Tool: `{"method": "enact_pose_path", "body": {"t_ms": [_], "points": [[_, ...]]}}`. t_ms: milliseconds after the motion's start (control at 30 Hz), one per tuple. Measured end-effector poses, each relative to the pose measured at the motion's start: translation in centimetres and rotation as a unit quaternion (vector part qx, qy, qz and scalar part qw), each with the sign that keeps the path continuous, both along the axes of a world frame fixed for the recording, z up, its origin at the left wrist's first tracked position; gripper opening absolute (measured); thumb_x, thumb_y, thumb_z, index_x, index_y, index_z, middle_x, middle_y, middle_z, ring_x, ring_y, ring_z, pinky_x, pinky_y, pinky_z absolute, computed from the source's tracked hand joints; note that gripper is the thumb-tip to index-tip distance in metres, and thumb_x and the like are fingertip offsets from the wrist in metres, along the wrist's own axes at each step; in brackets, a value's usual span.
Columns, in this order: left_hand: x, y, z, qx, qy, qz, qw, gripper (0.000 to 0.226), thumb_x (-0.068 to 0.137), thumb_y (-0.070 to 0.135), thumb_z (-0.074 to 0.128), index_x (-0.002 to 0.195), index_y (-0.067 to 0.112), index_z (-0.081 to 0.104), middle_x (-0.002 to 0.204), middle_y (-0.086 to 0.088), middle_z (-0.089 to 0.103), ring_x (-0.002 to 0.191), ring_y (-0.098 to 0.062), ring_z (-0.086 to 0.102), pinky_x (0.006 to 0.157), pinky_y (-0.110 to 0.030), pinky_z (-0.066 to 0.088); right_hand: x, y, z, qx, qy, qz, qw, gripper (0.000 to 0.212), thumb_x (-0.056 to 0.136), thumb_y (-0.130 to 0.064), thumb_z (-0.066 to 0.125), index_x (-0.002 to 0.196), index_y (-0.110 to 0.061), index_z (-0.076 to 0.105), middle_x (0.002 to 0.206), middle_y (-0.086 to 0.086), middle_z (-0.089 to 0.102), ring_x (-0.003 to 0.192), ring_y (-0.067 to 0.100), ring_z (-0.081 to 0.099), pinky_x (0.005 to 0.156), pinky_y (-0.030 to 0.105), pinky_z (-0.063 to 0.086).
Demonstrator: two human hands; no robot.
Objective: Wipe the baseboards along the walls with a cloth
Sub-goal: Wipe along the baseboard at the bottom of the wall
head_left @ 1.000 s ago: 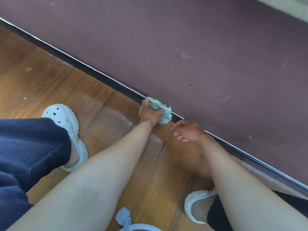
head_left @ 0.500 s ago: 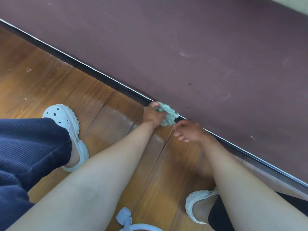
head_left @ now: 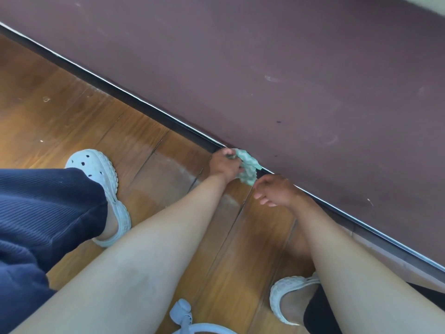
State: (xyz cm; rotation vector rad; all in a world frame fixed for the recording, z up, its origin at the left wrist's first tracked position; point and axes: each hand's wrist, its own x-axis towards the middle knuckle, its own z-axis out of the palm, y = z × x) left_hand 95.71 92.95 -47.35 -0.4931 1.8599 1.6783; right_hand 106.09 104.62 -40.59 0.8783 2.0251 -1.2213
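Note:
A dark baseboard (head_left: 134, 102) with a pale top edge runs diagonally from upper left to lower right, between the wooden floor and a maroon wall. My left hand (head_left: 225, 165) grips a crumpled pale green cloth (head_left: 248, 166) and holds it against the baseboard. Just right of the cloth, my right hand (head_left: 274, 190) hovers over the floor beside the baseboard, its fingers loosely curled and holding nothing.
The maroon wall (head_left: 289, 68) fills the upper right. My feet in white clogs stand on the wooden floor (head_left: 60, 116), one at left (head_left: 101, 174), one at lower right (head_left: 286, 297). A pale blue object (head_left: 185, 314) pokes in at the bottom edge.
My left hand slid the cloth a little to the right along the baseboard, closer to my right hand. The right hand stayed near the same spot.

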Motion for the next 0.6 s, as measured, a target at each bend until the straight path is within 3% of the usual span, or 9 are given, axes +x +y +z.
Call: {"method": "enact_pose_path", "body": {"t_ms": [100, 200, 300, 367, 433, 533, 600], "points": [[-1.3, -0.9, 0.9, -0.015, 0.024, 0.088, 0.996, 0.024, 0.088, -0.006, 0.064, 0.090, 0.016, 0.055, 0.105, -0.011, 0.065, 0.089, -0.030, 0.071, 0.055, -0.032, 0.062, -0.4, -0.4, -0.2, -0.003, -0.013, 0.011, 1.000, 0.018, 0.098, -0.020, 0.049, 0.106, -0.016, 0.064, 0.097, 0.004, 0.074, 0.090, 0.023, 0.072, 0.084, 0.035, 0.056], [-3.5, -2.9, 1.6, -0.002, -0.004, 0.214, 0.977, 0.021, 0.097, 0.000, 0.057, 0.103, 0.017, 0.047, 0.120, -0.010, 0.057, 0.095, -0.031, 0.066, 0.048, -0.026, 0.059, -1.4, -1.2, -0.5, -0.011, -0.008, 0.015, 1.000, 0.019, 0.096, -0.018, 0.049, 0.106, -0.013, 0.064, 0.098, 0.006, 0.074, 0.087, 0.021, 0.071, 0.085, 0.036, 0.056], [-5.7, -5.4, 2.4, 0.038, -0.041, 0.304, 0.951, 0.016, 0.103, 0.008, 0.053, 0.111, 0.021, 0.047, 0.131, -0.009, 0.055, 0.106, -0.034, 0.068, 0.064, -0.030, 0.064, -2.5, -2.2, -0.5, -0.020, 0.002, 0.019, 1.000, 0.016, 0.098, -0.021, 0.050, 0.104, -0.015, 0.064, 0.098, 0.006, 0.074, 0.084, 0.021, 0.070, 0.084, 0.035, 0.056], [-6.4, -6.2, 2.4, 0.053, -0.065, 0.276, 0.957, 0.019, 0.103, 0.017, 0.057, 0.119, 0.024, 0.051, 0.132, -0.007, 0.057, 0.106, -0.032, 0.069, 0.076, -0.036, 0.064, -2.9, -2.4, -0.5, -0.024, 0.002, 0.025, 0.999, 0.015, 0.099, -0.023, 0.050, 0.102, -0.018, 0.063, 0.098, 0.004, 0.073, 0.088, 0.022, 0.071, 0.083, 0.034, 0.056], [-6.2, -6.0, 2.4, 0.066, -0.083, 0.207, 0.972, 0.030, 0.100, 0.024, 0.063, 0.127, 0.026, 0.051, 0.129, -0.008, 0.059, 0.103, -0.030, 0.070, 0.078, -0.041, 0.064, -3.0, -2.4, -0.5, -0.022, 0.001, 0.024, 0.999, 0.015, 0.099, -0.023, 0.050, 0.103, -0.018, 0.063, 0.098, 0.005, 0.073, 0.089, 0.023, 0.071, 0.083, 0.034, 0.056], [-4.4, -4.4, 2.2, 0.087, -0.096, 0.116, 0.985, 0.028, 0.099, 0.017, 0.064, 0.120, 0.023, 0.047, 0.117, -0.013, 0.064, 0.085, -0.029, 0.073, 0.069, -0.039, 0.065, -2.5, -2.1, -0.6, -0.012, -0.006, 0.012, 1.000, 0.019, 0.099, -0.021, 0.050, 0.109, -0.013, 0.064, 0.101, 0.008, 0.073, 0.084, 0.023, 0.069, 0.086, 0.036, 0.056], [-3.5, -3.6, 1.5, 0.081, -0.085, 0.072, 0.990, 0.022, 0.098, 0.010, 0.065, 0.110, 0.018, 0.048, 0.112, -0.017, 0.064, 0.083, -0.031, 0.073, 0.060, -0.037, 0.064, -2.1, -1.9, -0.7, -0.009, -0.018, 0.014, 1.000, 0.020, 0.098, -0.021, 0.049, 0.110, -0.012, 0.063, 0.102, 0.008, 0.073, 0.088, 0.024, 0.071, 0.088, 0.037, 0.056]]}}
